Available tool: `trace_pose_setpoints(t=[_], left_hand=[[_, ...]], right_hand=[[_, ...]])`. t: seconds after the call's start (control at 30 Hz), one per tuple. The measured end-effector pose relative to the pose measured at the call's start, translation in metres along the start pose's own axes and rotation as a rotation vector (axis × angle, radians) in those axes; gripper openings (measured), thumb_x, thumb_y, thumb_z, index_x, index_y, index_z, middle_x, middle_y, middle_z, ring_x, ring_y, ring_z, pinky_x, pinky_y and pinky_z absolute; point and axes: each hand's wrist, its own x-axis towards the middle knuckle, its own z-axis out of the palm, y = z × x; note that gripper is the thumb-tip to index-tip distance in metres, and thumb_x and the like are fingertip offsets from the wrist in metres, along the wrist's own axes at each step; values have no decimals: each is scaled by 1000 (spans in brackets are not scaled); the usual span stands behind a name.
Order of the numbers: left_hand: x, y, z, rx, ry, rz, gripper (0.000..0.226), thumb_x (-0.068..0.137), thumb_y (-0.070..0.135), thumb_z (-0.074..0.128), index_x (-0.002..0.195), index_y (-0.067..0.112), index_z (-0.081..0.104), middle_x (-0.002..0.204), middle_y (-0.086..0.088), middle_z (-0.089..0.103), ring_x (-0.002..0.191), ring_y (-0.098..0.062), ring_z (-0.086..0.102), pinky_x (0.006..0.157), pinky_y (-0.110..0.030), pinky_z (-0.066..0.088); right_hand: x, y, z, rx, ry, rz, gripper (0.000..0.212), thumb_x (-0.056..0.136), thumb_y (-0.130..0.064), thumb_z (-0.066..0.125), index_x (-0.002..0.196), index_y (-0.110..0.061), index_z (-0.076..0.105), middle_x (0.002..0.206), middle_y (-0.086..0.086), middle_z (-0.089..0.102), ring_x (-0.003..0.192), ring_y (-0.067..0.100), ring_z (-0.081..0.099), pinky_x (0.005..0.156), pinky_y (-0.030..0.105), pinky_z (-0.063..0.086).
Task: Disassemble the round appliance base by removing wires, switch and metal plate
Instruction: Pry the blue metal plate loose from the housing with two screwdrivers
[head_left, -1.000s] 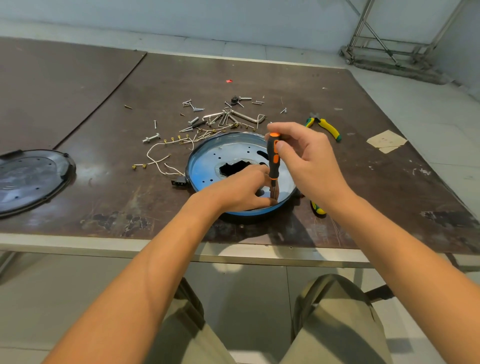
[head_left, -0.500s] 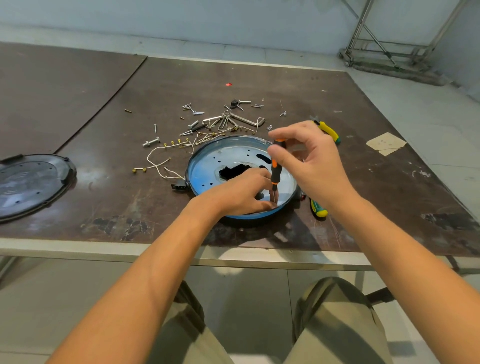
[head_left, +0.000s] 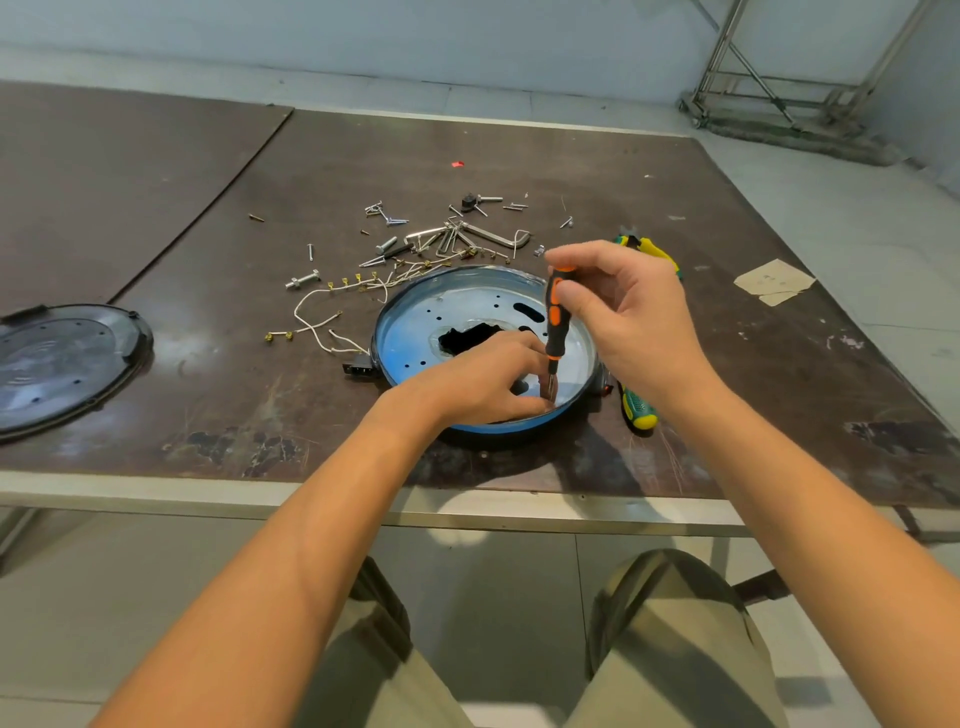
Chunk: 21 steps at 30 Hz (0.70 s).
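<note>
The round appliance base (head_left: 415, 332) lies near the table's front edge, its shiny metal plate facing up with a dark hole in the middle. My right hand (head_left: 628, 317) grips a black and orange screwdriver (head_left: 556, 325) upright, its tip down at the plate's near rim. My left hand (head_left: 483, 382) rests inside the base, fingers pinched around the screwdriver's tip. Loose white wires (head_left: 317, 325) with brass terminals trail off the base's left side, beside a small black connector (head_left: 358, 370).
Several screws, bolts and hex keys (head_left: 447, 236) lie scattered behind the base. Yellow-handled pliers (head_left: 649, 249) sit at the right, a green and yellow screwdriver (head_left: 636, 408) by the base's right rim. A black round cover (head_left: 62, 364) lies far left. A paper scrap (head_left: 774, 280) lies right.
My right hand has turned on the screwdriver handle, regripping near its top. The left hand has stayed pinched at the tip. The view shifted slightly.
</note>
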Motion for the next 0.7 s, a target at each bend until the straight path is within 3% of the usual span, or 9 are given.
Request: trace_pose_setpoints(t=[0.1, 0.17, 0.27, 0.33, 0.47, 0.6, 0.7], left_hand=[[1, -1, 0, 5, 0, -10, 22, 92, 37, 69, 104, 19, 73, 127, 2, 56, 112, -13, 53, 99, -39, 50], [1, 0, 0, 10, -4, -11, 23, 92, 37, 69, 106, 19, 73, 129, 1, 56, 112, -15, 53, 99, -41, 50], [0, 0, 0, 30, -11, -6, 22, 91, 38, 69, 104, 21, 72, 126, -1, 56, 110, -18, 54, 96, -44, 50], [0, 0, 0, 21, -8, -9, 23, 91, 38, 68, 105, 19, 73, 125, -1, 57, 110, -18, 55, 96, -44, 50], [0, 1, -1, 30, -6, -7, 27, 92, 38, 67, 105, 15, 72, 122, -4, 59, 109, -20, 56, 95, -44, 50], [-1, 2, -2, 8, -13, -6, 20, 91, 37, 69, 101, 20, 72, 122, 2, 55, 106, -18, 55, 94, -43, 51], [-1, 2, -1, 18, -10, -13, 24, 92, 37, 68, 104, 17, 72, 125, -1, 57, 110, -19, 54, 96, -44, 50]], right_hand=[[1, 0, 0, 17, -19, 25, 30, 102, 5, 54, 126, -6, 68, 114, 8, 72, 108, 14, 70, 96, 29, 58], [-2, -2, 1, 28, -7, 5, 21, 103, -4, 58, 118, -10, 71, 109, 9, 71, 100, 10, 70, 87, 24, 57], [-5, -3, 3, -12, 17, -18, 16, 95, -12, 74, 111, -12, 72, 104, 10, 70, 93, 18, 70, 85, 34, 59], [-3, -3, 3, -13, 4, -18, 22, 95, -4, 71, 116, -9, 72, 105, 9, 72, 96, 19, 71, 90, 39, 60], [-1, -5, 5, 17, -55, 36, 30, 102, 1, 56, 129, -6, 67, 114, 6, 72, 108, 17, 70, 98, 38, 58], [-5, -5, 7, -24, 14, -31, 21, 95, -12, 74, 116, -13, 73, 110, 8, 68, 98, 16, 68, 89, 37, 58], [-4, -3, 6, -26, 22, -29, 25, 96, -3, 69, 119, -10, 73, 110, 6, 72, 101, 17, 70, 93, 37, 59]])
